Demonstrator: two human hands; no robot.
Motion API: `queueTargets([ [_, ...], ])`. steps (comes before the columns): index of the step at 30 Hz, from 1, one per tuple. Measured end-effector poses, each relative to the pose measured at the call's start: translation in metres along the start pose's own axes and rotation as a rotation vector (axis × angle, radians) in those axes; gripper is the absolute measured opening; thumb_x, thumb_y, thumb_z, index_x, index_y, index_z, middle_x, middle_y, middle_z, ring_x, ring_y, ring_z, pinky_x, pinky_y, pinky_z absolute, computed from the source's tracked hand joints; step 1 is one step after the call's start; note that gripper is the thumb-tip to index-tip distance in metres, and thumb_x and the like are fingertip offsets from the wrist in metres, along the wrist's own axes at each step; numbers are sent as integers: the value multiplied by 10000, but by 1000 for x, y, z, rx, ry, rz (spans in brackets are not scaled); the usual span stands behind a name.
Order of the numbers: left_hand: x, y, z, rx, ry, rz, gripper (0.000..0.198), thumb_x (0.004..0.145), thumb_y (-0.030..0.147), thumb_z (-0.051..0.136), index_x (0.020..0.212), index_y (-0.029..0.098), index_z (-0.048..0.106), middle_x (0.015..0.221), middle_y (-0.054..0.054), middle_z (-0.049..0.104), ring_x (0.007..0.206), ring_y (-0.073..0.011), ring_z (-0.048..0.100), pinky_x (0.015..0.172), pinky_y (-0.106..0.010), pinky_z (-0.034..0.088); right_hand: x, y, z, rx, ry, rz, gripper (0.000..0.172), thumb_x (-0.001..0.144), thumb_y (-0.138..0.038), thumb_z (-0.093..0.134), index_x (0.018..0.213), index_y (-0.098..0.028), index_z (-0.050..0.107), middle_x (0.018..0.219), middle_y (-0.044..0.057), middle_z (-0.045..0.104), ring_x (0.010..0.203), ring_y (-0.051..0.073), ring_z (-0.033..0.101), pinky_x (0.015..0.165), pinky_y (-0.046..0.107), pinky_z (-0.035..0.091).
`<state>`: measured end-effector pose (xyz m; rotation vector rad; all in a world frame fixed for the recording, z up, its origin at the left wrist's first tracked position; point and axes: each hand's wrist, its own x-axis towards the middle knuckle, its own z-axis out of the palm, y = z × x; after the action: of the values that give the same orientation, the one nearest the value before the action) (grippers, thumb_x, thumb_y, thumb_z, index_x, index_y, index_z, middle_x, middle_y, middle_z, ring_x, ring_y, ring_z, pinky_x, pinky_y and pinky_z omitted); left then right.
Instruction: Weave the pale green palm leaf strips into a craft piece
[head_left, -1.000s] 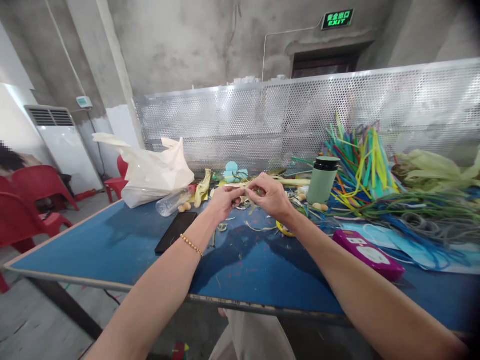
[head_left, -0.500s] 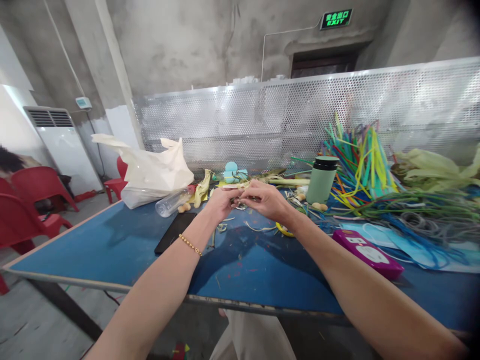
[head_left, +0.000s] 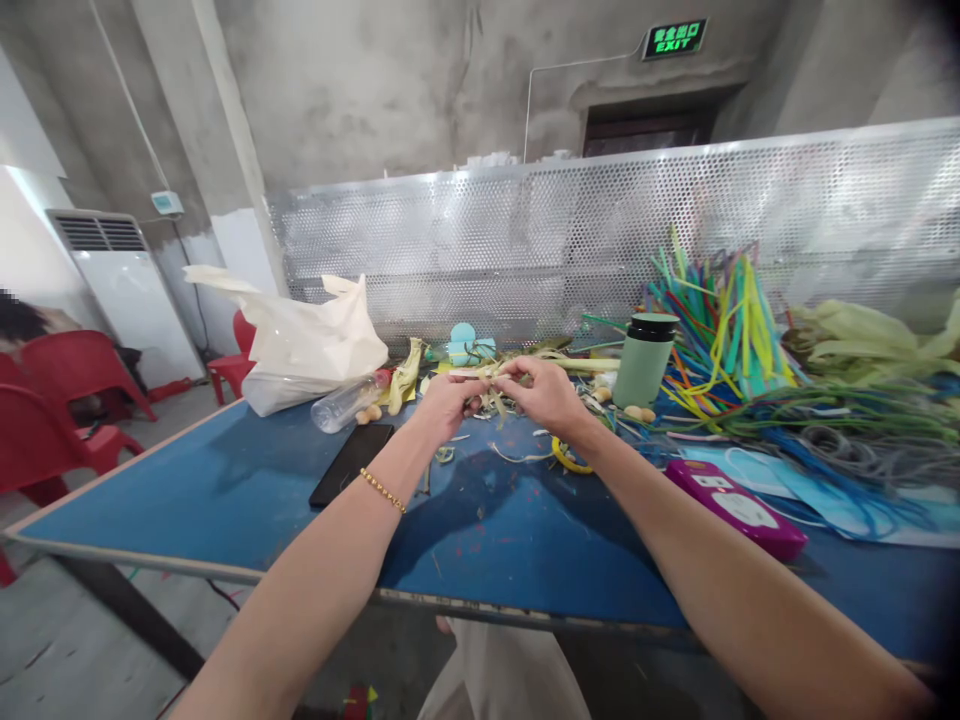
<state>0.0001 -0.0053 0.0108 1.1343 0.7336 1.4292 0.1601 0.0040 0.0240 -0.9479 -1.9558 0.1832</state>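
Note:
My left hand point(head_left: 448, 403) and my right hand point(head_left: 546, 395) meet above the middle of the blue table point(head_left: 247, 490), fingertips pinched close together. Between them is something small and pale, like a thin plant strip; the fingers hide most of it, and I cannot make out its kind. Pale green leafy scraps point(head_left: 493, 402) show just behind and below the fingertips. A yellow ring-shaped piece point(head_left: 570, 456) lies under my right wrist. Left of my left forearm rests a black phone point(head_left: 351, 466).
At the back left stand a white plastic bag point(head_left: 315, 345) and a clear bottle point(head_left: 341, 408). To the right are a green tumbler point(head_left: 643, 365), colourful strips point(head_left: 731, 335), a purple power socket point(head_left: 735, 508), blue face masks point(head_left: 832, 490) and green cords point(head_left: 847, 420). A perforated metal panel point(head_left: 480, 250) backs the table.
My fingertips have drawn slightly apart, and my right hand has shifted a little to the right. More of the pale strips between and behind the fingers now shows.

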Motion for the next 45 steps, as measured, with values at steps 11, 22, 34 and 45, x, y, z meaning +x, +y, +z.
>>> queueTargets([
  [11, 0, 0, -2, -51, -23, 5, 280, 493, 152, 820, 670, 110, 607, 529, 37, 519, 434, -48, 411, 431, -217, 235, -1, -3, 1, 155, -48, 217, 206, 801, -305, 632, 943, -160, 600, 755, 30, 665, 445, 101, 540, 455, 243, 413],
  [22, 10, -3, -8, -72, 114, 13, 258, 485, 122, 807, 702, 100, 669, 632, -21, 640, 462, -42, 423, 437, -205, 280, -3, -13, 3, 404, -105, 381, 436, 712, -187, 700, 1103, -121, 520, 535, -26, 632, 324, 62, 399, 328, 187, 274],
  [34, 3, 1, -5, 23, 7, 39, 201, 475, 140, 793, 630, 95, 672, 620, -25, 614, 493, -42, 412, 452, -214, 248, -4, -18, -18, 524, -235, 152, 294, 711, -313, 679, 928, -117, 704, 492, -51, 524, 421, 64, 422, 439, 217, 301],
  [45, 1, -1, -1, 135, 19, 126, 179, 526, 121, 740, 693, 115, 676, 592, 5, 600, 484, -62, 433, 479, -222, 320, -2, -19, -14, 484, -15, 182, 285, 762, -421, 672, 804, -139, 673, 537, -9, 559, 445, 90, 457, 411, 226, 358],
])
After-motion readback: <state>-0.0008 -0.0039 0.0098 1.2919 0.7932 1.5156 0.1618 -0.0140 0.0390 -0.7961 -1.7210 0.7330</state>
